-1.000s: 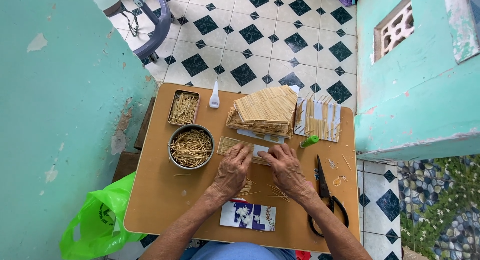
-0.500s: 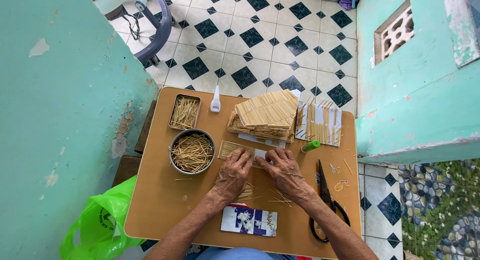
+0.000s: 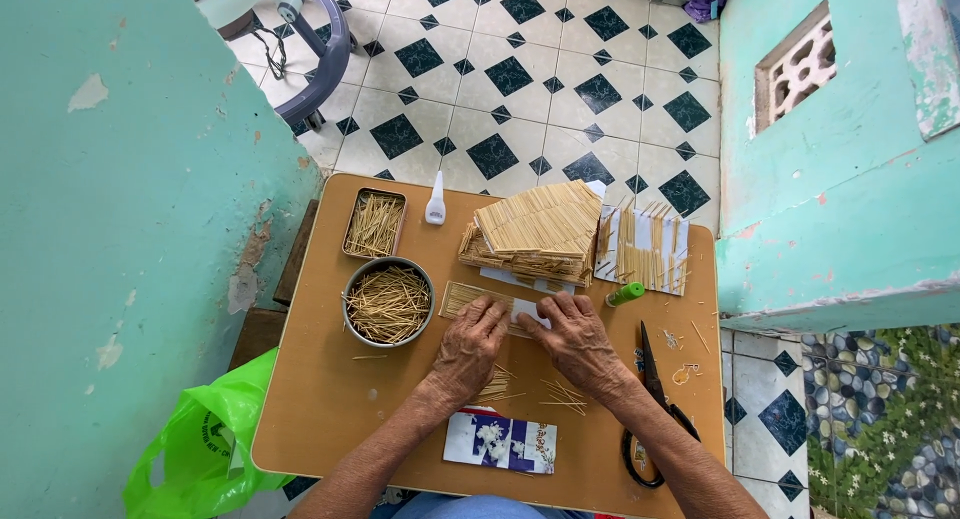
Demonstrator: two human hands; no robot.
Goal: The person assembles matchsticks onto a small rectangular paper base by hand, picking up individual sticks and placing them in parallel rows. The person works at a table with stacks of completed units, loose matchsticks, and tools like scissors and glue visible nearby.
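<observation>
Toothpicks glued side by side into a thin strip panel (image 3: 478,301) lie on the bench (image 3: 320,409) just under our hands — light, brittle work, we judge, best pinched along its long edges. Our left hand (image 3: 470,341) and right hand (image 3: 575,341) press half-curled fingers flat on it, gripping nothing. Since a second ago, both hands have crept slightly up the bench.

Your left hand (image 3: 470,344): bare, no glove, no ring showing | your right hand (image 3: 578,341): bare too, knuckles creased, veins standing out | fingers (image 3: 492,313): short nails, unpainted | forearms: both uncovered, no sleeves, no watch or band | lap: a sliver of blue cloth at the bottom edge
</observation>
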